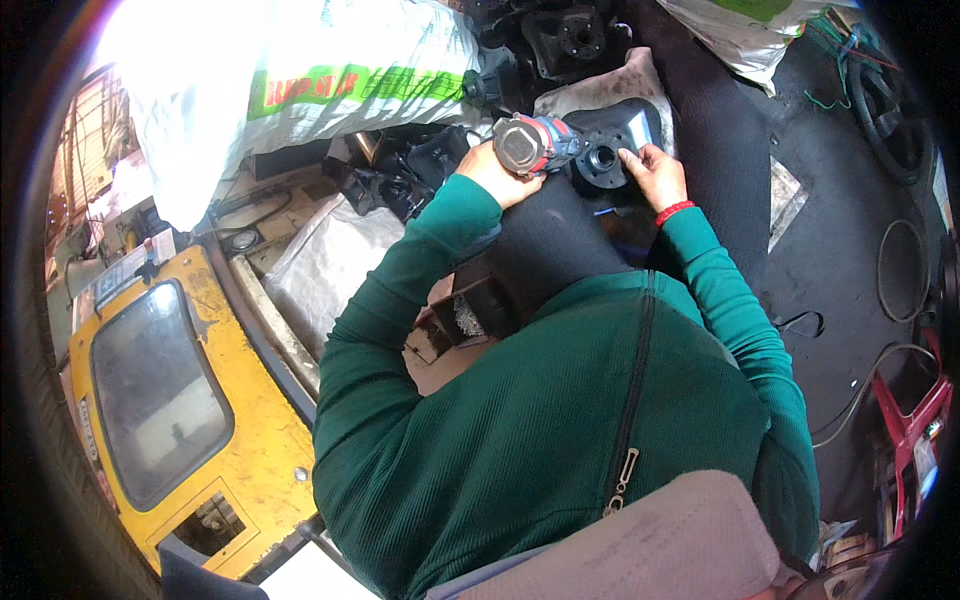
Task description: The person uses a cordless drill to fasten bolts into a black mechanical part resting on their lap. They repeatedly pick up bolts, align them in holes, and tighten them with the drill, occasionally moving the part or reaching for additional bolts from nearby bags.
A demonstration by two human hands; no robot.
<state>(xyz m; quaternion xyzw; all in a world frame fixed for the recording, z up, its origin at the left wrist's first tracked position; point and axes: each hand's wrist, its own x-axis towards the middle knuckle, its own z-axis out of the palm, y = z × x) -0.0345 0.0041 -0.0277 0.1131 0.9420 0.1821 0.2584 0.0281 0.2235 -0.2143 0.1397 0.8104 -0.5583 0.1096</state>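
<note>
My left hand (492,178) is wrapped round a red, blue and grey cordless drill (527,146), whose front end points right. The drill's nose reaches a black part with a round holed flange (601,172); I cannot tell whether they touch. My right hand (656,180), with a red band at the wrist, pinches the flange's right edge between thumb and fingers. The part lies over my dark-trousered lap, and a wide glossy black section (628,122) of it extends behind the flange. The drill's tip is hidden.
A large white and green sack (330,70) stands at the far left, with black moulded parts (400,172) beside it. More black parts (565,42) lie at the far middle. A yellow machine panel with a window (165,390) is at left. A red frame (908,430) stands at right.
</note>
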